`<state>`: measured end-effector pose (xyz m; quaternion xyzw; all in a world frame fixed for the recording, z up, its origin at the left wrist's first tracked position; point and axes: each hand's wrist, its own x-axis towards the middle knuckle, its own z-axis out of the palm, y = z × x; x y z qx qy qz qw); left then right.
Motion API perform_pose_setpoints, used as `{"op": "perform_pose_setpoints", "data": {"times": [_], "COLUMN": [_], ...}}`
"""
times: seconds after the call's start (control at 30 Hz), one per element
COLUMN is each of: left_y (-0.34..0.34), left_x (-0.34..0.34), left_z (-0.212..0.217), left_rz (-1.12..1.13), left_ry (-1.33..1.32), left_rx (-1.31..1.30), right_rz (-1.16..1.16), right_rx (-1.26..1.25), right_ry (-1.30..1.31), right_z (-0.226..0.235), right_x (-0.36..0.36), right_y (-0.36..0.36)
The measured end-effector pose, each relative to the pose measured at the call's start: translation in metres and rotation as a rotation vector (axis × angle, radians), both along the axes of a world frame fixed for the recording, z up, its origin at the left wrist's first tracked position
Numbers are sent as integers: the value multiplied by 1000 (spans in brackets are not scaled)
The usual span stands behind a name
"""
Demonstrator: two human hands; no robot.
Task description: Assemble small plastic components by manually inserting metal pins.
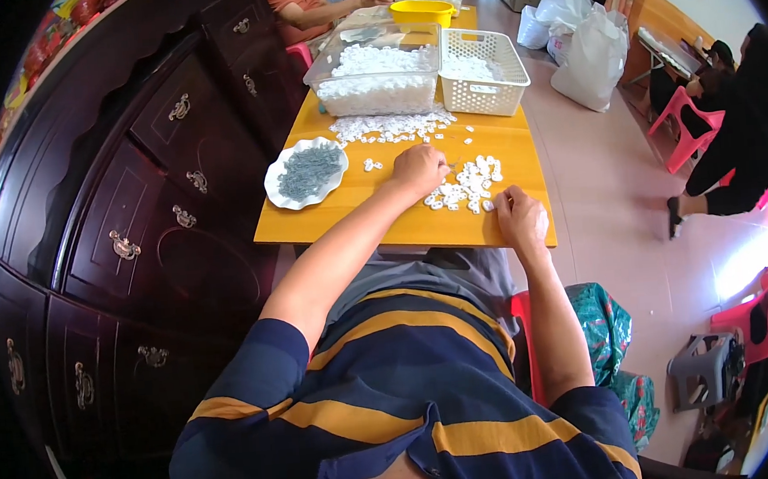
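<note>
Small white pieces (467, 185) are flanked at frame centre by the left hand (419, 171) and right hand (523, 217); fingers are curled; whether anything is gripped cannot be told; much seems left, the clear bin (376, 99) being heaped at upper centre; finished pieces cannot be distinguished.

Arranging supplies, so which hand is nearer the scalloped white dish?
Left: the left hand is right of the dish, apart from it; the right hand is farther right.

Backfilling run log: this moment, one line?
left hand: beside white pieces, grip unclear | right hand: right of them, grip unclear | dish: thin grey pieces
</note>
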<state>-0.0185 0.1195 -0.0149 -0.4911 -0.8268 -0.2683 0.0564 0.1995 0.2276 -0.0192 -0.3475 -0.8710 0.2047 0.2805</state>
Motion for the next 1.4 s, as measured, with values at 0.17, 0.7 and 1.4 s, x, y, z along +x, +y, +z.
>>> {"op": "perform_pose_setpoints", "data": {"times": [0.17, 0.7, 1.4], "left_y": [5, 13, -102], "left_x": [-1, -8, 80], "left_z": [-2, 1, 11], "left_rz": [17, 30, -325], "left_ry": [29, -88, -810], "left_rx": [-24, -135, 382], "right_rz": [-14, 80, 579], "right_rx": [-4, 151, -1443], "right_ry": [17, 140, 361], "right_z": [0, -24, -1], "right_x": [1, -5, -15], "right_y": [1, 6, -64]}}
